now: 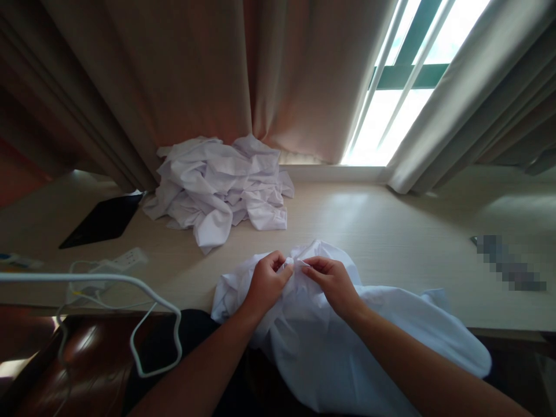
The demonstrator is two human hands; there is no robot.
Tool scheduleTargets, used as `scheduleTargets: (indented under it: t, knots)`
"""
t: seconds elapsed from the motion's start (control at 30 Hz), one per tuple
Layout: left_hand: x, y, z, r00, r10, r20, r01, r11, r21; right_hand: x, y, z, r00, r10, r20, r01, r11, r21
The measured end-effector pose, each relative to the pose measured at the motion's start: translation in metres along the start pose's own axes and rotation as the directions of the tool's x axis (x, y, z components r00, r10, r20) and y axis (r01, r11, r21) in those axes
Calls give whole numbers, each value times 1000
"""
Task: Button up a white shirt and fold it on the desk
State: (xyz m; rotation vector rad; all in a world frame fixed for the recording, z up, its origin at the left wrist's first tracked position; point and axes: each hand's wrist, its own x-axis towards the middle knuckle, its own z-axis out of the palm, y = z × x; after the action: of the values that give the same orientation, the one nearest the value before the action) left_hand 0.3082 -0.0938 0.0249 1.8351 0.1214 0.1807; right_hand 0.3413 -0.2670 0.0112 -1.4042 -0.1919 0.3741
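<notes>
A white shirt (321,347) is spread across the near edge of the table and hangs down over my lap. My left hand (271,278) pinches a small bit of its cloth between thumb and fingers. Close beside it, my right hand (332,281) also pinches the fabric, thumb against forefinger. The two sets of fingertips are only a little apart, with gathered cloth between them. Whether a button sits there is too small to make out. Beyond the hands, to the left, lies a crumpled heap of white clothes (217,185).
On the left are a flat black object (104,220), a power strip (125,260) with cables, and a white bent tube or cable (156,295) in the foreground. Curtains (195,69) and a barred window (403,75) stand behind the table (369,231). A blurred-out object (508,263) lies right.
</notes>
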Motion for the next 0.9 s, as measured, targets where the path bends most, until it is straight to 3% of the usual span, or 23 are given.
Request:
scheduleTargets:
  t: [0.13, 0.23, 0.37, 0.53, 0.6, 0.77, 0.9]
  knots:
    - [2, -4, 1, 999, -48, -13, 47, 998, -35, 1, 4, 0, 987, 47, -157, -28, 992, 127]
    - [0, -6, 6, 1000, -29, 3, 29, 998, -62, 0, 3, 1, 979, 48, -199, 2, 969, 245]
    - [-4, -8, 16, 998, 1, 63, 5, 995, -95, -6, -2, 4, 979, -134, -155, 135, 991, -2]
    - [-6, -8, 21, 997, -6, 80, 21, 981, -194, -14, -6, 7, 926, -374, -42, 345, 889, -299]
    - [-5, -6, 18, 997, -37, 65, 51, 972, -229, -12, -5, 3, 919, -388, -70, 342, 873, -346]
    - [-3, 0, 11, 990, -105, 95, 127, 951, -280, -1, -3, -11, 939, -281, -200, 214, 930, -300]
    - [-5, 0, 12, 993, -93, 77, 111, 954, -277, -2, -5, -9, 917, -365, -157, 282, 876, -392]
